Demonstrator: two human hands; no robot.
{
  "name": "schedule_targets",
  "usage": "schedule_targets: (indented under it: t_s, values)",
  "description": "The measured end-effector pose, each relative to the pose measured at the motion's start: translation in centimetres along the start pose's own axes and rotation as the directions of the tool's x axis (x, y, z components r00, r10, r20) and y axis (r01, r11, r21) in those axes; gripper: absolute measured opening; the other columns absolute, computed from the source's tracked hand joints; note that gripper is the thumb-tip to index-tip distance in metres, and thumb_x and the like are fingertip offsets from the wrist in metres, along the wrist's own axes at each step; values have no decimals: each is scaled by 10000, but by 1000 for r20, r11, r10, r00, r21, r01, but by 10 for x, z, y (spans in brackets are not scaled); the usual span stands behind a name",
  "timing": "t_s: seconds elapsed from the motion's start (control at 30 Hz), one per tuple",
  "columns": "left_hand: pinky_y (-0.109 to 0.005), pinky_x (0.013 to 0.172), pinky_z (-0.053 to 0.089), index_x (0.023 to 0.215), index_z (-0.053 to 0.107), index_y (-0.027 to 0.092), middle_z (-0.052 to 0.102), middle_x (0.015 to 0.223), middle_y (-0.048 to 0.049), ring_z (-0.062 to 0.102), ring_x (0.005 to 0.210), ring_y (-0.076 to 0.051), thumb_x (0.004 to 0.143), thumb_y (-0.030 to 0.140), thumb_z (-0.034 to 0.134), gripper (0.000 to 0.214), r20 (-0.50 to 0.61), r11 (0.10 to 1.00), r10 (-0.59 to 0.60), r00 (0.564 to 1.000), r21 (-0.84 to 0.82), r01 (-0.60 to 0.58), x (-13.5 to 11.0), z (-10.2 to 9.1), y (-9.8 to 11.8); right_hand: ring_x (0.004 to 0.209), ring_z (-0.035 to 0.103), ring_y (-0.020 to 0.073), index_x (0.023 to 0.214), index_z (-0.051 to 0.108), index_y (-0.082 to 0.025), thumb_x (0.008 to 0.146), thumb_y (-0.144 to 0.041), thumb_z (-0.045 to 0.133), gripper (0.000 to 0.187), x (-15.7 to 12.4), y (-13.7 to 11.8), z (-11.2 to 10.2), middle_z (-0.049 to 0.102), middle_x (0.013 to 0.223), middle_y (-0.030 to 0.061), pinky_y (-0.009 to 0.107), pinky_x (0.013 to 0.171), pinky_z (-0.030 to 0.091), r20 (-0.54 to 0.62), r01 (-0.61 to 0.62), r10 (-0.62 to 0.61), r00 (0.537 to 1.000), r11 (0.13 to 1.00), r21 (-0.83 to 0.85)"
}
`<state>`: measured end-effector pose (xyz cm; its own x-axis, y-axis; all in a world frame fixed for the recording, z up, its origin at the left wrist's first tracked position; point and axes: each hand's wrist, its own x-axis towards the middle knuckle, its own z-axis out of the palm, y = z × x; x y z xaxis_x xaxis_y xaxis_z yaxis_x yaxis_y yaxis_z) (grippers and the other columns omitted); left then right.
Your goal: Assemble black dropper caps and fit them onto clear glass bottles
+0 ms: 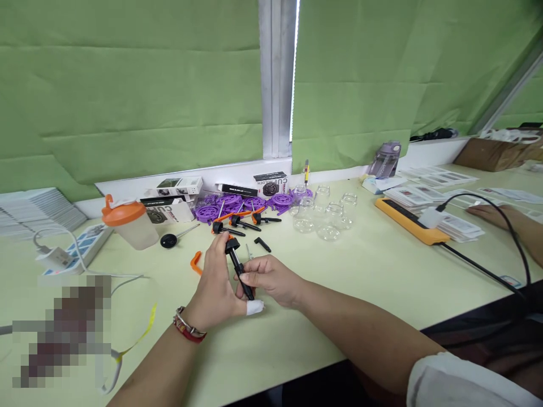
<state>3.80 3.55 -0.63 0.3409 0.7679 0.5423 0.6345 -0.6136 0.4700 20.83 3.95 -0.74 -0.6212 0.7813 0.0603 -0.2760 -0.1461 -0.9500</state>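
Between my two hands, above the pale table, is a black rod-shaped part [238, 265] with a wide black head and a shiny metal stretch. My left hand [216, 282] grips it from the head end, and its thumb has a white wrap. The fingers of my right hand [271, 278] pinch the lower black section. Close by lie a small black L-shaped piece [263, 244], a thin metal screw [249, 252] and an orange curved piece [195, 263]. Several similar black rod parts [246, 224] lie just beyond, beside a black-handled screwdriver [169, 241].
Purple plastic parts [207, 212], boxes [178, 210] and clear cups [329, 229] stand along the back. An orange-lidded shaker bottle [138, 229] is at left. At right are an orange power strip [409, 223], card stacks [460, 227] and another person's hand [487, 215].
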Motion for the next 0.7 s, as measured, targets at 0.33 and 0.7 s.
schedule_targets:
  t_s: [0.33, 0.7]
  values:
    - [-570, 1047, 332, 1480, 139, 159, 308, 1451, -210, 334, 1315, -437, 445, 390, 798, 1248, 3, 998, 17, 1000, 60, -17, 2, -4, 5, 534, 523, 93, 715, 641, -107, 704, -480, 739, 385, 0, 0, -2, 672, 663, 38, 249, 568, 405, 18, 2, -2, 1000, 1000, -23]
    - [-525, 971, 414, 1483, 120, 176, 465, 1315, -168, 492, 1182, -372, 490, 463, 785, 1228, 82, 998, -49, 995, 46, 45, 2, -11, 12, 520, 572, 104, 732, 615, -114, 652, -462, 783, 395, 2, 4, -4, 685, 669, 41, 260, 575, 428, 22, -94, 93, 995, 991, 97]
